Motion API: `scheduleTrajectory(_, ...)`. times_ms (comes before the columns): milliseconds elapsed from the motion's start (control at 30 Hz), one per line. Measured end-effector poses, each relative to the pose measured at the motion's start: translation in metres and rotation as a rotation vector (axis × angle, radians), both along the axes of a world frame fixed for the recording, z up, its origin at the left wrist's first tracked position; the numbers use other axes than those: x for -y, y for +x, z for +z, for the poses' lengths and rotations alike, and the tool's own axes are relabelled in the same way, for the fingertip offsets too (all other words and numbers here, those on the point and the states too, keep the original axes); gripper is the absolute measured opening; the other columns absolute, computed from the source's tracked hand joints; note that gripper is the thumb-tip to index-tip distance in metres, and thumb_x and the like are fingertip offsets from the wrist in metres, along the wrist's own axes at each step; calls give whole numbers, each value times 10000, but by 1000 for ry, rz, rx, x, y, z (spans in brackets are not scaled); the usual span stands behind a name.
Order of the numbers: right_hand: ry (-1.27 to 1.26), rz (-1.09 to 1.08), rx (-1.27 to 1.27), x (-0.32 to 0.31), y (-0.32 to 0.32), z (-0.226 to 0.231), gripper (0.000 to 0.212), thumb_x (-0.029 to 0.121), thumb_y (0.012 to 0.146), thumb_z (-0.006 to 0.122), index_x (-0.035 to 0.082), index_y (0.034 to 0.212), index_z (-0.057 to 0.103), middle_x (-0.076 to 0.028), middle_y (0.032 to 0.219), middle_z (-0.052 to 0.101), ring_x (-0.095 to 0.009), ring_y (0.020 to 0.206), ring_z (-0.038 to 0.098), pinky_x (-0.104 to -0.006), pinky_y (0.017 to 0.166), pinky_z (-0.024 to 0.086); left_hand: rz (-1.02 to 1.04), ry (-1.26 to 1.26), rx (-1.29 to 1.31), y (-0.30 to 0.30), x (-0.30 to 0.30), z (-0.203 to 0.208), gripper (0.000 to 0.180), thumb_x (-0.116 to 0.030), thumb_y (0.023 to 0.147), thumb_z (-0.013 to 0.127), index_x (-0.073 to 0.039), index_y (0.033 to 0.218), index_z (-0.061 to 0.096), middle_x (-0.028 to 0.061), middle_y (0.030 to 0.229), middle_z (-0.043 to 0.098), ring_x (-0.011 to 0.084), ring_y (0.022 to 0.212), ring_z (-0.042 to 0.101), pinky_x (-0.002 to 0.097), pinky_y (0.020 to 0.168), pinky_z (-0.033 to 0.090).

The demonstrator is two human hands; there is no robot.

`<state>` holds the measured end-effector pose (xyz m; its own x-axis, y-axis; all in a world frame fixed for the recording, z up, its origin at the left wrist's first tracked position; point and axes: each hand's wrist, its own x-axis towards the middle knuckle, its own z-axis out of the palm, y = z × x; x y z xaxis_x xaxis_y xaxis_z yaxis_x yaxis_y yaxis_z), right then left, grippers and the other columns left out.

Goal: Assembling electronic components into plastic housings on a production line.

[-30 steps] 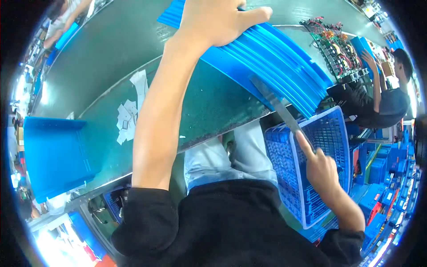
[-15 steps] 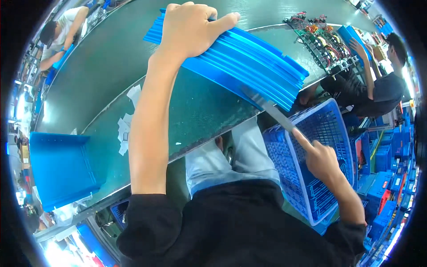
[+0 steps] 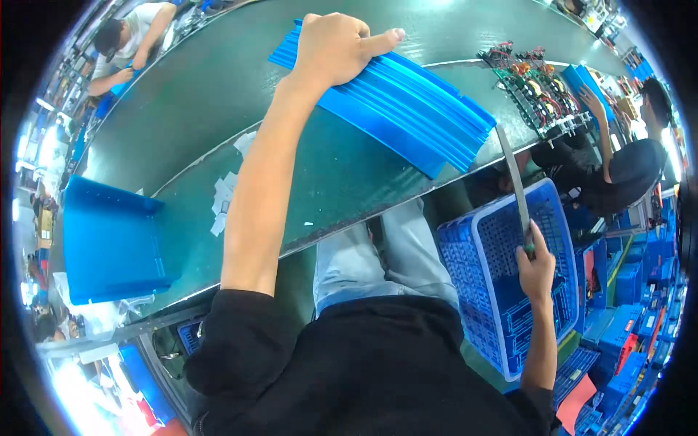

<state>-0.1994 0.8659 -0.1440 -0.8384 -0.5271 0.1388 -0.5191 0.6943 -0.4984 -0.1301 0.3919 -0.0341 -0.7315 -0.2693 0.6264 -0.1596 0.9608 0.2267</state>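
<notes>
A ribbed blue metal profile [image 3: 418, 112] lies slantwise on the green workbench, its right end reaching to the front edge. My left hand [image 3: 333, 52] is closed over the upper left part of this profile, pressing on it with the thumb stretched along the top. In my right hand [image 3: 536, 267] is a long flat metal file [image 3: 516, 178], gripped by its green handle and pointing away from me. The file's tip is beside the right end corner of the profile; whether they touch I cannot tell.
A blue crate [image 3: 486, 291] holding blue parts stands right of my legs. On the left of the workbench [image 3: 327, 182] is a bent blue panel [image 3: 113, 243], with white paper scraps [image 3: 222, 203] nearby. Circuit boards [image 3: 534, 91] lie far right. Two people work nearby.
The file has swung from the profile's lower right edge to its right end corner and now points more straight ahead. My left hand keeps its hold on the profile.
</notes>
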Motion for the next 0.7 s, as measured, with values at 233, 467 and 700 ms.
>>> scheduleTrajectory(233, -57, 189, -178, 121, -73, 4, 447, 125, 758, 646, 49, 1196, 599, -228, 796, 640, -333, 718, 653, -378, 672, 492, 329, 68, 117, 60, 12, 71, 635, -632, 873, 466, -75, 619, 631, 94, 570, 577, 243, 564, 577, 386, 627, 456)
scheduleTrajectory(467, 148, 371, -314, 174, -97, 0, 432, 138, 801, 629, 44, 1222, 603, -203, 841, 578, -365, 830, 581, -428, 754, 451, 0, 430, -723, 178, 84, 84, 493, -433, 861, 574, 36, 984, 662, 250, 1095, 622, 318, 1122, 543, 388, 968, 377)
scheduleTrajectory(700, 142, 422, -302, 176, -117, -24, 431, 179, 895, 572, 30, 1298, 542, -208, 872, 553, -358, 848, 556, -412, 787, 434, 435, 879, -977, 361, 15, 29, 457, -367, 978, 440, -65, 1317, 490, 92, 1261, 567, 251, 1110, 553, 379, 983, 427)
